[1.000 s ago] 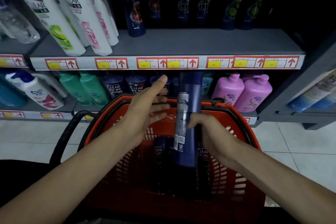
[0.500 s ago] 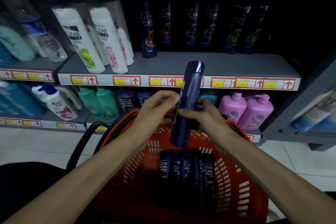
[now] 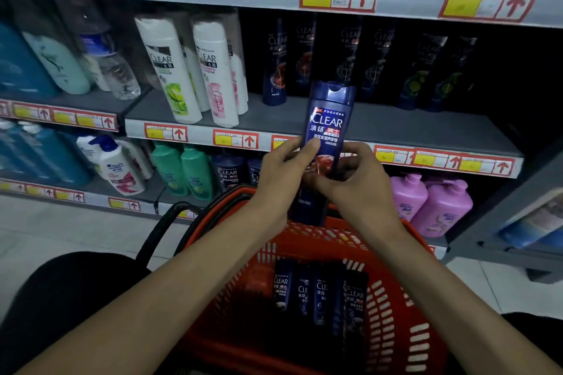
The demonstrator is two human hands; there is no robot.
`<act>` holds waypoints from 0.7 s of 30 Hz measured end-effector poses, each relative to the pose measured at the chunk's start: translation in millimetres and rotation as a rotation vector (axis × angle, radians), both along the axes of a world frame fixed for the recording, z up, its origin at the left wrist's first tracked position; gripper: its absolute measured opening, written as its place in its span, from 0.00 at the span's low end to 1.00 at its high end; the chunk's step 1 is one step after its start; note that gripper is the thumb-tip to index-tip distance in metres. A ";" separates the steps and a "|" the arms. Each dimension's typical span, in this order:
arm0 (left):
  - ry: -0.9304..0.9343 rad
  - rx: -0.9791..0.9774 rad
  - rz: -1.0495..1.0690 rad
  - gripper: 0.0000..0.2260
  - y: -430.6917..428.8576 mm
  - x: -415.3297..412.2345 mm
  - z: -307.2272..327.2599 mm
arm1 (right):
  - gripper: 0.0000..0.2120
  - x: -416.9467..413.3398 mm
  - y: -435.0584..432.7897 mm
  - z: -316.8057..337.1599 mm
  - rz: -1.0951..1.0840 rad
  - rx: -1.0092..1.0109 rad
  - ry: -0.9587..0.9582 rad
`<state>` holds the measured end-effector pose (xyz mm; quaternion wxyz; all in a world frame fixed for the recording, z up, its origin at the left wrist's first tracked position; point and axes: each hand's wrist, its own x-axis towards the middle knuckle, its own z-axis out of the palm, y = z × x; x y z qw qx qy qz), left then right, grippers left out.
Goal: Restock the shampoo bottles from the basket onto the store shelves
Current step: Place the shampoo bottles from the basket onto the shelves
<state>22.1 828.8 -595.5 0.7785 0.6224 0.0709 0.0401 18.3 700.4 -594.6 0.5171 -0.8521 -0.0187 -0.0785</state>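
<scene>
A dark blue CLEAR shampoo bottle [image 3: 328,119] stands upright in the air above the orange basket [image 3: 393,307], label facing me. My left hand [image 3: 281,175] grips its lower left side, thumb on the label. My right hand [image 3: 355,179] holds its lower right side. Several more dark CLEAR bottles [image 3: 320,292] lie side by side in the basket. The grey middle shelf [image 3: 405,128] behind the held bottle has bare room in front of a row of dark CLEAR bottles [image 3: 344,61].
White CLEAR bottles [image 3: 189,67] stand on the middle shelf at left. Pink pump bottles [image 3: 432,207] and green bottles [image 3: 179,170] fill the lower shelf. The basket's black handle [image 3: 158,228] arcs at left. A grey shelf upright [image 3: 499,210] is at right.
The bottle came up out of the basket and turned label-forward. My left hand, open before, closed on it. The view tilted up toward the shelves.
</scene>
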 end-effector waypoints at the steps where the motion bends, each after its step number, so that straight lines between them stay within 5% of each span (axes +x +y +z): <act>1: 0.019 -0.036 -0.004 0.09 1.0 -0.2 0.3 | 0.29 1.3 -2.4 1.5 0.028 0.037 0.015; 12: -0.027 -0.133 0.019 0.12 1.7 2.0 15.0 | 0.16 4.1 -6.0 14.9 0.174 0.256 0.136; 21: -0.118 0.353 -0.046 0.17 12.6 14.4 26.7 | 0.23 40.3 7.6 15.2 0.050 0.244 0.056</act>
